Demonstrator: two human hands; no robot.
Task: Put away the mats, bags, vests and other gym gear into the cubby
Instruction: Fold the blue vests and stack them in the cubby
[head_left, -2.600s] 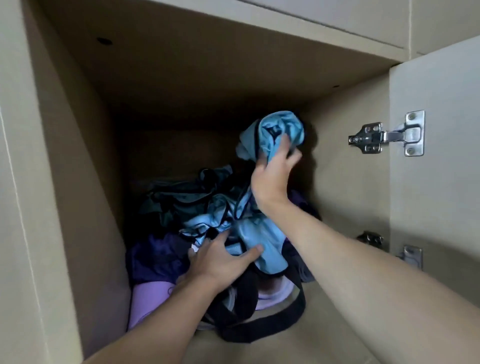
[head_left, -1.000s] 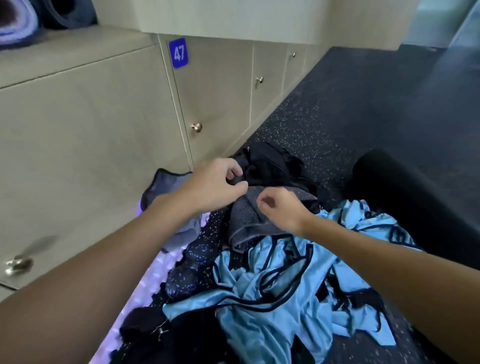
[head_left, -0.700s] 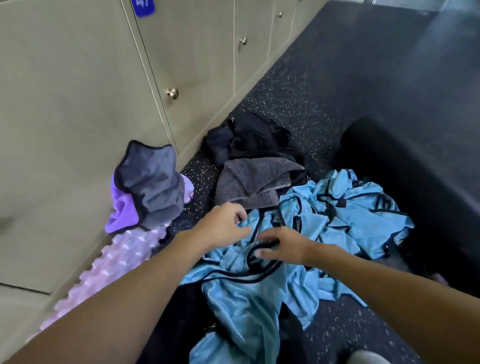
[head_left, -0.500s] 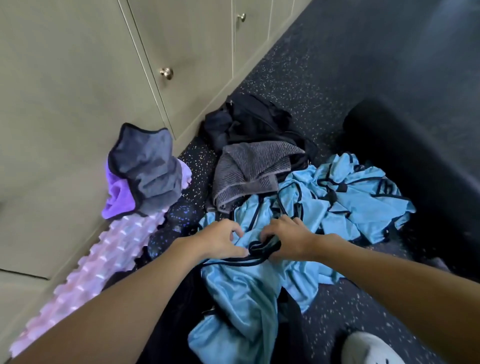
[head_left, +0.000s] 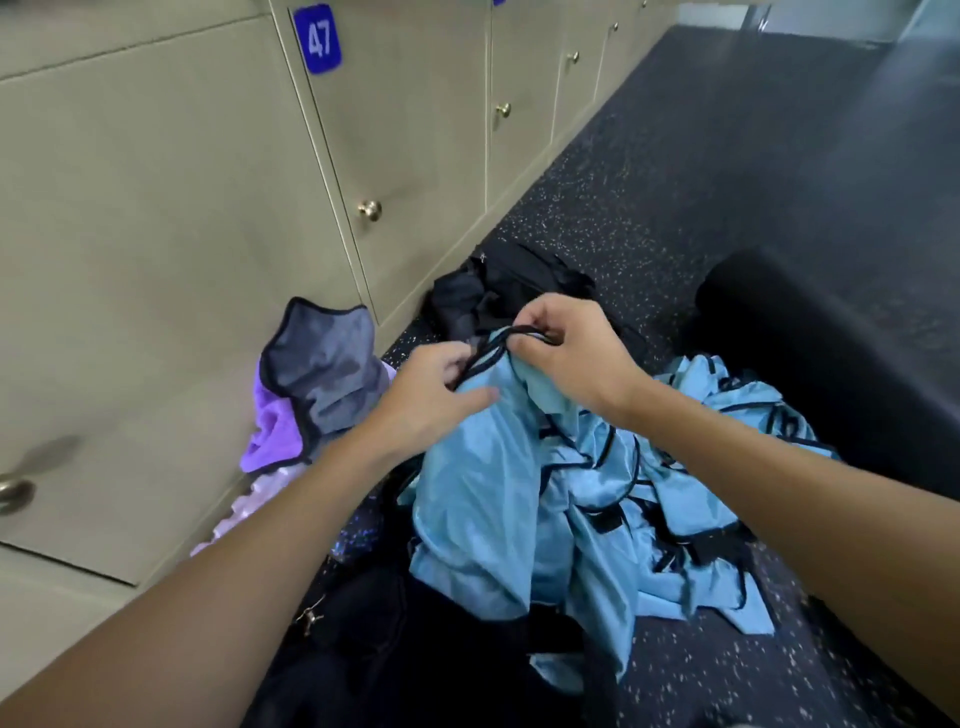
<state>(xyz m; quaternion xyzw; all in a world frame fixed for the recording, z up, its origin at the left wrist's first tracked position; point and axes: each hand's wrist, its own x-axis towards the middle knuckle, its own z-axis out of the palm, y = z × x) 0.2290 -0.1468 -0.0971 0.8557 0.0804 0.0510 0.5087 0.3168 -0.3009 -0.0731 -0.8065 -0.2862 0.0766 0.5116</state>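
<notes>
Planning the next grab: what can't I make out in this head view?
Head view:
Blue vests: tangled, count unclear.
Lilac roller: mostly hidden by left arm and grey cloth.
Black bag: near side behind left hand and right hand.
Dark gear at bottom: shadowed, cut by lower edge.
Inside of the cubby: not in frame.

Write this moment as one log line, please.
left hand: grips blue vest | right hand: pinches black trim | vest top: held above pile | pile: on floor | door 47: shut
</notes>
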